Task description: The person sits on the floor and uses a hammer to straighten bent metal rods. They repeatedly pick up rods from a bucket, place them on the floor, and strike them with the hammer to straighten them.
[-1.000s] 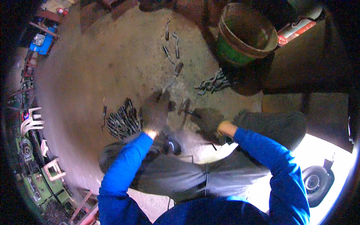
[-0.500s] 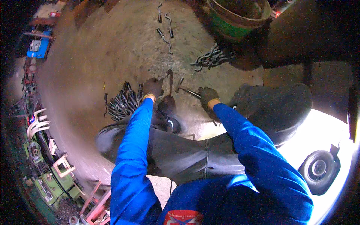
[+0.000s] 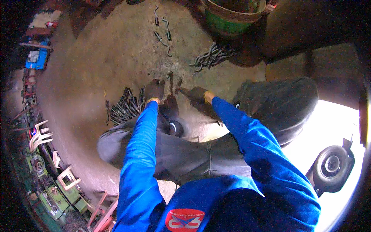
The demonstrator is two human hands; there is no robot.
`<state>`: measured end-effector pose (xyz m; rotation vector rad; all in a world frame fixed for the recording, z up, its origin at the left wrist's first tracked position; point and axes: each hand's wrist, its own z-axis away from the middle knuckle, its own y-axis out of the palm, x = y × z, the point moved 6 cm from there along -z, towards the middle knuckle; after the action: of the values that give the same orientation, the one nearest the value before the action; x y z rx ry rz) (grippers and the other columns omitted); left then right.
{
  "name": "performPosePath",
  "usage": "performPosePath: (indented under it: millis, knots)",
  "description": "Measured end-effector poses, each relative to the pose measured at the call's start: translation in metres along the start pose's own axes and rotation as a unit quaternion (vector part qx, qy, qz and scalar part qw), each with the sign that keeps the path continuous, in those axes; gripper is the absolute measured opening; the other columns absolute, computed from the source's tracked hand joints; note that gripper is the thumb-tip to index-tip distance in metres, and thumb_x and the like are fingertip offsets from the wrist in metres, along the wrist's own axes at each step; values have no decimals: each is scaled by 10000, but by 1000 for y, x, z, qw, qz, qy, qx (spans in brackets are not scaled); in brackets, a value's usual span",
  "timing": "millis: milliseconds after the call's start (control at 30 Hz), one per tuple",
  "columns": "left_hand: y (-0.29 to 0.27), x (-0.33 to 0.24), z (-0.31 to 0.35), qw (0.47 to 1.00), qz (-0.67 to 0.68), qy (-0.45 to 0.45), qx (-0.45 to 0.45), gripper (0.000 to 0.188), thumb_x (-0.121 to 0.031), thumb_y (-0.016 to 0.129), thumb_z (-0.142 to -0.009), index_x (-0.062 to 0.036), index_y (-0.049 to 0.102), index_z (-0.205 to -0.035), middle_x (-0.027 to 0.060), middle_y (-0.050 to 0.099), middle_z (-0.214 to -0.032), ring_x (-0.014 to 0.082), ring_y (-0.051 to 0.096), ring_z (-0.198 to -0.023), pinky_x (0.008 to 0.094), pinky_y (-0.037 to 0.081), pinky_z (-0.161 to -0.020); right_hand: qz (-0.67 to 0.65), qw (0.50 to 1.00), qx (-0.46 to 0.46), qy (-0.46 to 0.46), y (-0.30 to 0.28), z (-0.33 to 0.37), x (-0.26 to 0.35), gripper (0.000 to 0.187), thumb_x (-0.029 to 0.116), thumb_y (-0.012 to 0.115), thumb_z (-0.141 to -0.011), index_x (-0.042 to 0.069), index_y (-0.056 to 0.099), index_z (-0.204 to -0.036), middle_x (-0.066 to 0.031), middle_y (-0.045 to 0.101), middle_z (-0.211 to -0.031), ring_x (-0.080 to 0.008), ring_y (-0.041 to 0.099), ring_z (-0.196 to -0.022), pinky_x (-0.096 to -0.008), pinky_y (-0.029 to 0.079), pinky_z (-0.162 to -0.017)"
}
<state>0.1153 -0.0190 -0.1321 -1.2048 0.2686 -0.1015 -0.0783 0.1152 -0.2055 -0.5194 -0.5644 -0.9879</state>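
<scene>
My right hand (image 3: 198, 96), in a dark glove, is closed round the handle of a hammer (image 3: 179, 85), whose head is beside a short upright dark metal bar (image 3: 171, 82). On the bar's other side my gloved left hand (image 3: 155, 90) is closed, a thin bent metal rod showing faintly at its fingers toward the bar's top. Glove and shadow hide most of that rod. Left of this hand lies a heap of metal rods with dark sleeves (image 3: 124, 109). Farther off, several wavy rods (image 3: 213, 57) are piled on the floor.
A green bucket (image 3: 228, 24) stands at the far right. Sleeved wavy rods (image 3: 162, 41) lie apart on the floor ahead. My shoe (image 3: 177, 128) is close behind the bar. At the left edge are a white plastic chair (image 3: 39, 136) and green machinery (image 3: 54, 201); a wheel (image 3: 330, 164) is at right.
My right hand has moved left with the hammer, bringing its head nearer the upright bar. My left hand stays close to the bar. The whole view has shifted slightly.
</scene>
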Motion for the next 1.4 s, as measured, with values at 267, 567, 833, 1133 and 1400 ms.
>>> performPosePath:
  millis: [267, 567, 833, 1133, 1400]
  knots:
    - [-2, 18, 2, 999, 2, -37, 31, 500, -464, 474, -890, -68, 663, -1130, 206, 618, -1186, 417, 582, -1085, 476, 456, -950, 23, 967, -179, -181, -16, 52, 60, 569, 536, 559, -858, 11, 631, -1065, -243, 657, -997, -390, 635, -898, -474, 481, -782]
    - [17, 28, -23, 997, 25, -46, 59, 496, -454, 516, -863, -47, 682, -1092, 227, 617, -1186, 411, 581, -1102, 477, 448, -963, -92, 973, -145, -152, -10, 48, 81, 377, 404, 595, -898, 43, 650, -992, -136, 651, -794, -231, 628, -706, -410, 482, -631]
    - [-13, 0, -2, 995, 91, -46, -16, 452, -401, 504, -874, -24, 690, -1039, 234, 644, -1100, 426, 602, -1028, 490, 472, -897, -58, 973, -168, -150, -13, 36, 73, 553, 494, 631, -851, -7, 616, -1083, -170, 673, -915, -244, 624, -779, -383, 488, -723]
    - [-27, -15, 5, 999, 37, -28, -5, 407, -366, 500, -869, -32, 697, -993, 233, 652, -1063, 421, 616, -980, 498, 477, -868, -44, 931, -298, -205, -16, 17, 53, 503, 452, 614, -841, 34, 622, -1121, -212, 672, -1012, -398, 647, -904, -451, 498, -779]
    - [18, 34, -23, 999, -21, 39, -3, 419, -377, 476, -881, -48, 699, -1013, 216, 649, -1093, 412, 615, -997, 494, 477, -881, 45, 959, -234, -155, -14, 27, 79, 496, 492, 528, -896, 57, 617, -1116, -243, 656, -1003, -448, 621, -897, -482, 489, -785]
